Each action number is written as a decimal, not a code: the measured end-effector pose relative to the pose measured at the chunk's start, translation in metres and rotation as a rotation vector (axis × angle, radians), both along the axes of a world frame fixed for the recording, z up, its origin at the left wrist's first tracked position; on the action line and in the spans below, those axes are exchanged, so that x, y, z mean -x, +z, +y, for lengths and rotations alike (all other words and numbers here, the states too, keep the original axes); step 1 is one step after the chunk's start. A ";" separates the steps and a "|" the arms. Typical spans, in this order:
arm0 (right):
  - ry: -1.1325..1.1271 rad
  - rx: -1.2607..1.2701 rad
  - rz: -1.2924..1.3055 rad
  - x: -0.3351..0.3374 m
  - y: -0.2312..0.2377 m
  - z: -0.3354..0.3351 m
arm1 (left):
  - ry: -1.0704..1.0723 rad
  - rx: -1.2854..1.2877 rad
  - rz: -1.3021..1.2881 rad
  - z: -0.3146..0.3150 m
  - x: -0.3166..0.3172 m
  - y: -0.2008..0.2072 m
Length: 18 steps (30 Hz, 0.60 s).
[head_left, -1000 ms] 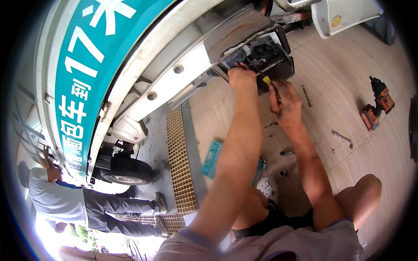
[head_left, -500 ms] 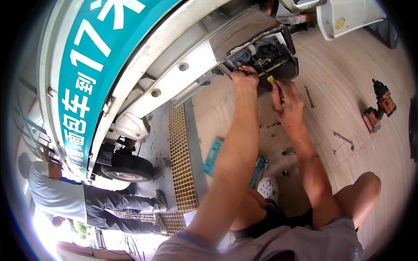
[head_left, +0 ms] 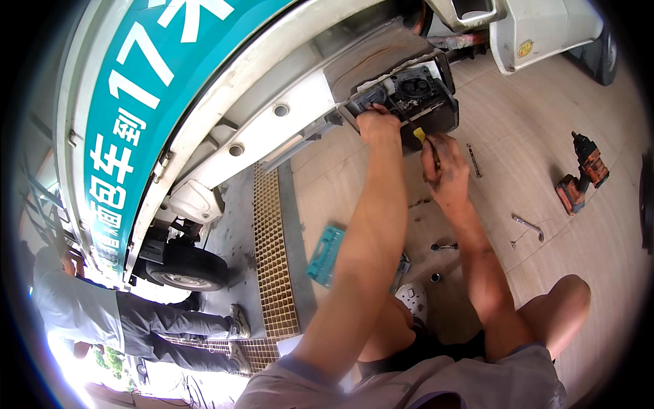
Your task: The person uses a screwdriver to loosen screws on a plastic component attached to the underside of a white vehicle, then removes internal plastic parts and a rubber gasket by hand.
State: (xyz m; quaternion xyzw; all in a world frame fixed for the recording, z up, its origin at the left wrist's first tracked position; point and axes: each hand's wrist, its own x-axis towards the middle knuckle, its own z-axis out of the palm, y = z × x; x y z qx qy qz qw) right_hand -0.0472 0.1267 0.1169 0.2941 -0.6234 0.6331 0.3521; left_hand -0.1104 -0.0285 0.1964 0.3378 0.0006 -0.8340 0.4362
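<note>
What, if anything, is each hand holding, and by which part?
The right hand grips a yellow tool, apparently by its handle. For the left hand, I can't tell.

Floor [head_left: 599, 259]: pale beige, wood-toned tiles with thin joints; at left, a grey strip [head_left: 235, 252] crossed by a tan square-mesh grating [head_left: 276, 252].

Lying on the tiles:
- Orange-and-black cordless power tool [head_left: 591, 167], on its side, far right.
- Silver metal hand tool [head_left: 528, 226], slender, with a thicker end, below it.
- Slim dark metal tool [head_left: 474, 161], further left.
- Short metal ratchet-like tool [head_left: 443, 247].
- Small dark cylindrical socket [head_left: 435, 277], near the latter.
- Teal plastic case [head_left: 327, 254], oblong, partly hidden.
</note>
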 end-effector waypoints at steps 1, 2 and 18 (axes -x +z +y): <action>0.005 0.015 0.001 -0.003 0.003 -0.003 | 0.011 0.009 0.003 -0.006 -0.003 0.001; 0.016 0.025 0.003 -0.004 0.006 -0.006 | -0.008 0.022 0.032 -0.012 -0.006 0.001; -0.021 0.071 -0.039 0.009 0.007 -0.007 | -0.305 0.922 -0.473 0.021 -0.053 -0.056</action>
